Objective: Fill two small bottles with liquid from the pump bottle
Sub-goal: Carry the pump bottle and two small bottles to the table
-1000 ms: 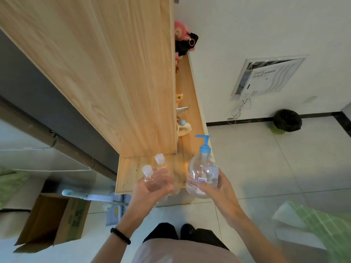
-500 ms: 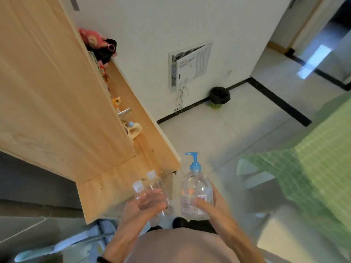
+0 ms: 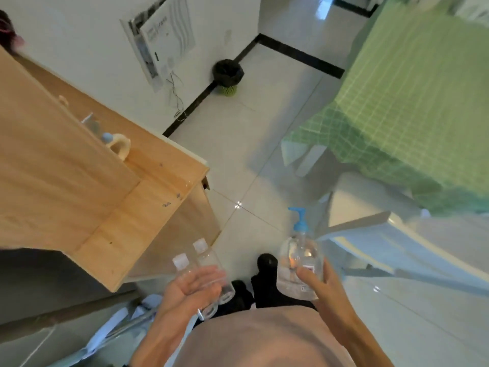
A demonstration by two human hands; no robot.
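holding the pump bottle (image 3: 301,263) between wooden cabinet (image 3: 79,181) and, seemingly, green-clothed table (image 3: 410,88).

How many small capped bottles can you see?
2. Both small bottles are in the left hand: one toward the shelf, one toward the pump bottle. More may be hidden.

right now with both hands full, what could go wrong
1. The left hand grips both small bottles together over the tiled floor; one could slip out and drop.
2. The right hand holds the pump bottle, and the small bottles' caps are on, so no hand is free to open them or pump.
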